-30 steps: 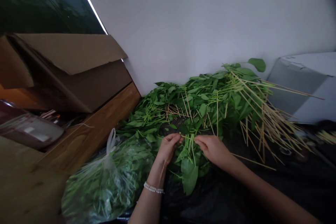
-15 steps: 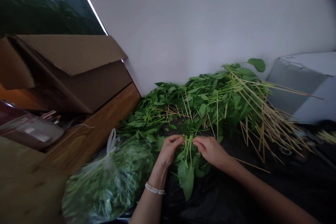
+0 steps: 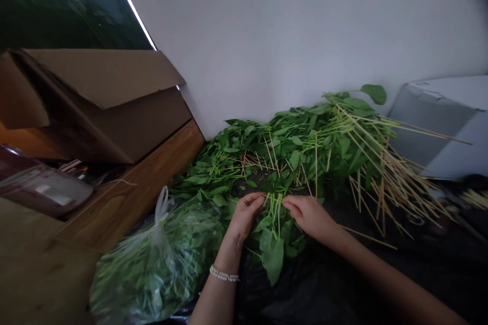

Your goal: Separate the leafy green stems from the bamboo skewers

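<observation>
My left hand (image 3: 244,216) and my right hand (image 3: 310,216) are side by side in front of a big heap of green leafy stems (image 3: 301,147). Between them they pinch a small bunch of leafy stems (image 3: 273,236), stalk ends up and leaves hanging toward me. Fingers of both hands are curled closed on the stalks. A beaded bracelet (image 3: 224,274) circles my left wrist. Long pale bare stalks (image 3: 385,172) lie on the heap's right side.
A clear plastic bag of greens (image 3: 152,264) sits at my lower left. An open cardboard box (image 3: 110,101) rests on a wooden ledge (image 3: 141,188) to the left. Black sheeting (image 3: 343,284) covers the surface. A white box (image 3: 446,122) stands at right against the wall.
Both hands with the small bunch dipped slightly toward me half a second ago, then moved back up to the heap's front edge. Nothing else moved.
</observation>
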Tool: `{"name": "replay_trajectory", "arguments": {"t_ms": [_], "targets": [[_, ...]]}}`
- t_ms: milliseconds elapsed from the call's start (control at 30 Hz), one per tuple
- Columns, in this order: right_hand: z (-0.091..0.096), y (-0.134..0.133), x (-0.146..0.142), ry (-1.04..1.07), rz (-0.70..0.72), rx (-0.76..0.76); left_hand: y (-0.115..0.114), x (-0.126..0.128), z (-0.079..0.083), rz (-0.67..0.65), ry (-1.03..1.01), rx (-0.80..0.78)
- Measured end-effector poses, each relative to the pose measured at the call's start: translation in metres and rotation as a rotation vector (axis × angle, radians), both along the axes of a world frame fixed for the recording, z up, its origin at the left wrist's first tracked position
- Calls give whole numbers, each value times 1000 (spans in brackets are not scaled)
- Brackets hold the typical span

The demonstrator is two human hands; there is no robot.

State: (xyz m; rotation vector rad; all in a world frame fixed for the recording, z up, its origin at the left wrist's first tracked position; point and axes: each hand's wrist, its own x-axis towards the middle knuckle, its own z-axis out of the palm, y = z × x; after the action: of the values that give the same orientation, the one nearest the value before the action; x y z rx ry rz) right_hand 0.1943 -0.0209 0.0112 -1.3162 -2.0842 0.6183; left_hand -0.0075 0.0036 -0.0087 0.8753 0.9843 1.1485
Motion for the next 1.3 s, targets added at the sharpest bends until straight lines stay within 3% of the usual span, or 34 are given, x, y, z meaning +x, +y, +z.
{"name": "replay_trajectory", "arguments": {"t_ms": [133,200,400,600,700,800,967,1100,1200,1300], "targets": [[1,3,5,5,-21,3,2,-6,-1,136,93,110],[1,4,8,15,-35,-4,-1,-10,6,115,146,207],[-6,8,12,46,-65,-47,-18,-14,34,-466,412,422],[-6,9,12,45,-63,-51,-22,-1,32,-547,635,588],[-3,9,12,45,-63,-52,-21,2,29,-472,657,602],[-2,9,11,42,-55,-54,-19,-1,29,-373,512,545],[0,7,10,37,-44,-50,-14,-15,28,-65,-131,352],[0,6,9,27,-47,-47,-11,-23,26,56,-512,245],[0,6,10,23,-50,-48,-10,-27,25,103,-582,233],[0,6,10,32,-49,-40,-5,-27,22,134,-444,155]]}}
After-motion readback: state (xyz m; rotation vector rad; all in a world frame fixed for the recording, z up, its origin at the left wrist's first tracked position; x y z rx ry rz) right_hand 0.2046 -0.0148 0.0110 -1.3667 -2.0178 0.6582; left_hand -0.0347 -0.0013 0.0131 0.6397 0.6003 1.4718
